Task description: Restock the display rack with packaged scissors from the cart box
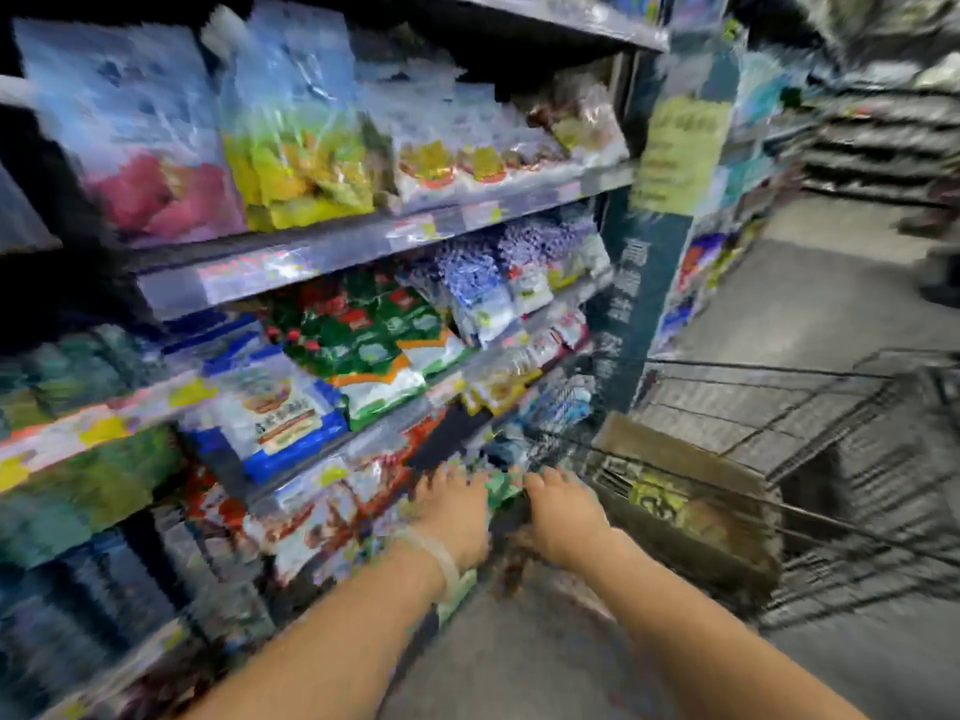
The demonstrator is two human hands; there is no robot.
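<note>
The frame is badly blurred. Both my arms reach forward and down toward the low end of the display rack (363,449). My left hand (452,517) and my right hand (563,517) are side by side, with a green packet (501,485) between them at the fingertips. Blur hides whether either hand grips it. Just right of my right hand a brown cardboard box (685,491) sits in the wire cart (831,433). I cannot make out any scissors.
Shelves of coloured bagged goods fill the left half, with price strips along their edges. A dark end post with a yellow sign (680,148) stands behind the cart. Grey floor (810,304) runs along the aisle at right, toward more shelving at the far right.
</note>
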